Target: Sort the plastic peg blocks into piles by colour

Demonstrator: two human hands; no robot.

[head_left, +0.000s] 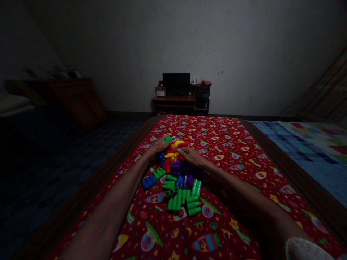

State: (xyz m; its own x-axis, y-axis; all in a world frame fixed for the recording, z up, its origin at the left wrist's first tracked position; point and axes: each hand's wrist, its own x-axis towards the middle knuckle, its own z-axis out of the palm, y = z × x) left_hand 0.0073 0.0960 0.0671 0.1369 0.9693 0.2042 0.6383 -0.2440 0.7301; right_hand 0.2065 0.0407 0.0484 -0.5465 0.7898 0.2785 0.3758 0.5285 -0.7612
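A pile of colourful plastic toy blocks lies on the red patterned cloth (217, 139). At its far side my left hand (159, 145) is curled around green (168, 139) and yellow blocks (175, 144), thumb towards me. My right hand (192, 157) reaches in from the right, its fingers bent together beside yellow and red blocks; what they pinch is too small to make out. Nearer to me lie purple blocks (175, 167), a blue block (149, 182) and several green blocks (175, 202), made of joined tubes.
The cloth covers a long bed-like surface with brown edges. Beyond it, a low desk (173, 98) with a dark monitor (176, 82) stands against the wall. A wooden cabinet (77, 103) is on the left; checked bedding (292, 144) lies on the right.
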